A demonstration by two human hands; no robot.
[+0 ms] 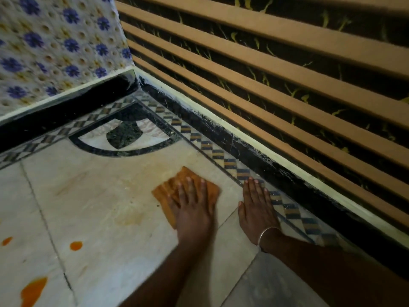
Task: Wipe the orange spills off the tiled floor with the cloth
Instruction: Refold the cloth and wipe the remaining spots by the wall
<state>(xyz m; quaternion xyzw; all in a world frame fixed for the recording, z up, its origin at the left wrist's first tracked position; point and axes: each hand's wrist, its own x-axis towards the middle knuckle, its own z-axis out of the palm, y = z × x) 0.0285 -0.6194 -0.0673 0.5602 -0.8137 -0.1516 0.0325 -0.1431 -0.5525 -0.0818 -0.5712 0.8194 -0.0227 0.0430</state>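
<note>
Nearest, at 7 o'clock, orange spills [33, 291] dot the floor [99, 196], then at centre the left hand [192, 207] presses flat, fingers straight, on the cloth [164, 192], with the right hand [257, 209] at its 3 o'clock, fingers straight, resting on tile.

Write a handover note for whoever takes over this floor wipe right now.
Left hand: flat on the orange cloth, fingers straight, pressing it to the floor.
Right hand: flat on the floor beside the patterned border, holding nothing.
Done: the patch left of the cloth looks wiped; only a faint smear shows.
Left: three orange spills at lower left: a small drop, a spot at the picture's edge, and a large patch.
</note>
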